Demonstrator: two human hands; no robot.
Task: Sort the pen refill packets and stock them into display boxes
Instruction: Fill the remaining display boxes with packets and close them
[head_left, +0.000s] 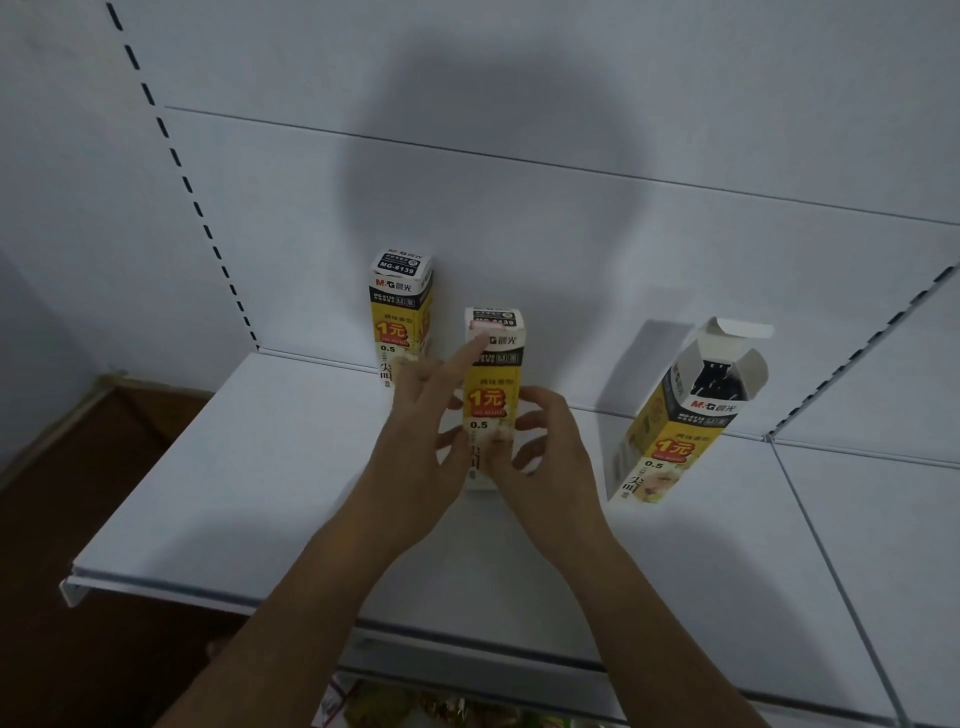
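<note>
Right hand (550, 457) grips middle box (493, 397), left hand (421, 452) touches it straight-fingered | white shelf (208, 493) | brown floor (78, 519)

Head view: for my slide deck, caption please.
Left hand touches and right hand grips middle yellow-and-white cardboard box upright on a white shelf.

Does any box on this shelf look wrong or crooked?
Yes. The right box looks tilted sideways, with its top flaps open and dark contents showing. The left box and the middle box stand upright and closed.
</note>
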